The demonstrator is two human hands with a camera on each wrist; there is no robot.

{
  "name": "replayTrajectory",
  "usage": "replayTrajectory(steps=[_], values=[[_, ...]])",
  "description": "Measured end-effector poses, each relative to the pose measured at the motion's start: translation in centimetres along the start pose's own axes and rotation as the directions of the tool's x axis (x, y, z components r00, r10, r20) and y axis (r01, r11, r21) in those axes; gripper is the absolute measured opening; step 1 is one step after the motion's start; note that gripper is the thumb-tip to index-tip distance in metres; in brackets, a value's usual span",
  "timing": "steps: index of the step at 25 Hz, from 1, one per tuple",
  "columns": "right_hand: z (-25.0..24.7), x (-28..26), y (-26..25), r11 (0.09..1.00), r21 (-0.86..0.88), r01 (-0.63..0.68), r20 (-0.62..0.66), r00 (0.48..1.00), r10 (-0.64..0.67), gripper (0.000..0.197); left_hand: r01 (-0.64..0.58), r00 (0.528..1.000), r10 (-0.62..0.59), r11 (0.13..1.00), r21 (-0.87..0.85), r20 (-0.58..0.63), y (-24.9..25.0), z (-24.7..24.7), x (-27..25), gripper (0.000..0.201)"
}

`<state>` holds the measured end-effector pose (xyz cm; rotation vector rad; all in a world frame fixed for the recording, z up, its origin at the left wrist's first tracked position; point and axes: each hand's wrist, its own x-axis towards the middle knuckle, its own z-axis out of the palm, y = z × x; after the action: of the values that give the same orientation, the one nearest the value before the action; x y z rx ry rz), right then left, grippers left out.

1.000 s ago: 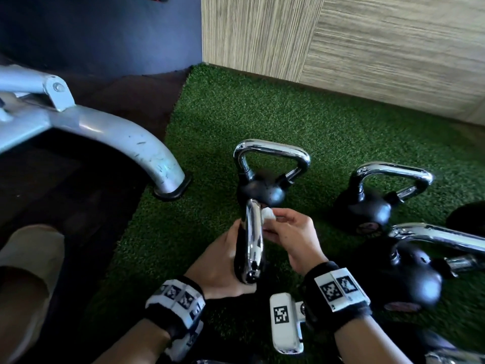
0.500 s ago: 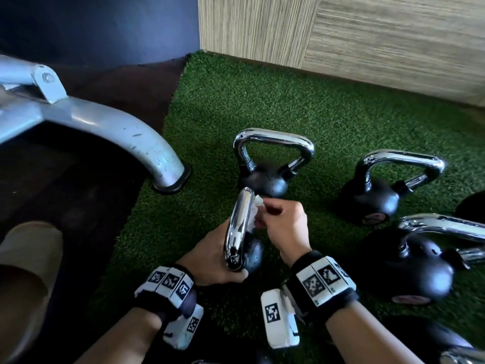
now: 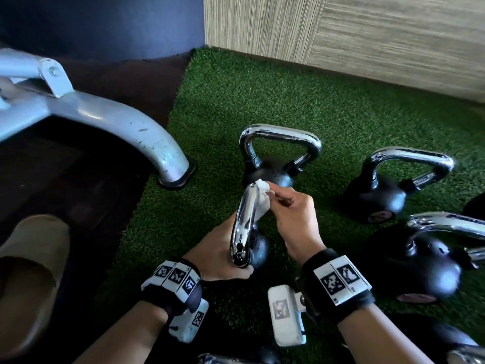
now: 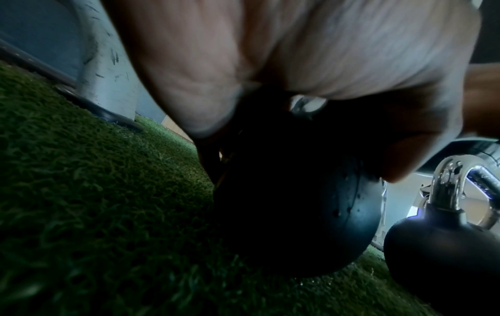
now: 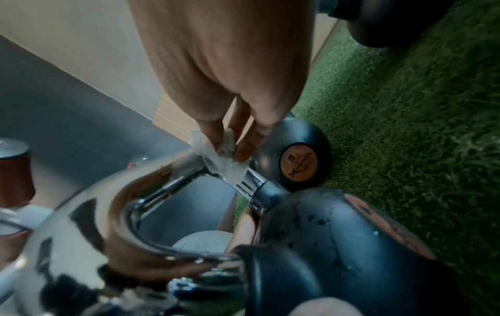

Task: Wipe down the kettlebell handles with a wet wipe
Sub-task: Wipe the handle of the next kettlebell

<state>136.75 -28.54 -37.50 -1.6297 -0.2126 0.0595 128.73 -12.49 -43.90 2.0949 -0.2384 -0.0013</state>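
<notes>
A small black kettlebell with a chrome handle stands tilted on the green turf, its handle edge-on to me. My left hand grips the near end of that handle and the ball. My right hand pinches a crumpled white wet wipe against the far end of the handle. In the right wrist view the wet wipe sits between fingertips on the chrome bar.
A second kettlebell stands just behind, a third to its right, a larger one at the right edge. A grey machine leg meets the floor at left. A wood-panel wall bounds the turf behind.
The held kettlebell's handle has tipped over to the left. My right hand has carried the wipe up to the far end of the handle.
</notes>
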Motion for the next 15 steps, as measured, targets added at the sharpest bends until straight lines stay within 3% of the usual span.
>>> replayTrajectory(steps=[2, 7, 11, 15], values=[[-0.3, -0.2, -0.6, 0.997, -0.04, 0.07, 0.069, 0.995, -0.067, 0.03, 0.001, 1.0, -0.001, 1.0, -0.005, -0.001, 0.0, -0.1, -0.1, 0.074], [-1.3, 0.4, -2.4, 0.991, -0.111, 0.07, 0.106, 0.993, -0.058, 0.019, 0.014, 1.0, -0.014, 1.0, 0.007, 0.001, -0.1, -0.3, 0.3, 0.074], [-1.3, -1.4, -2.7, 0.983, -0.115, 0.143, 0.3, 0.948, -0.102, 0.018, 0.037, 0.999, -0.037, 0.999, -0.024, -0.006, -0.5, -0.5, 0.3, 0.067], [-1.0, -1.0, -2.5, 0.98, -0.14, 0.144, 0.211, 0.971, -0.112, 0.014, 0.058, 0.998, -0.06, 0.994, -0.095, -0.02, -1.1, -0.3, 0.6, 0.08]])
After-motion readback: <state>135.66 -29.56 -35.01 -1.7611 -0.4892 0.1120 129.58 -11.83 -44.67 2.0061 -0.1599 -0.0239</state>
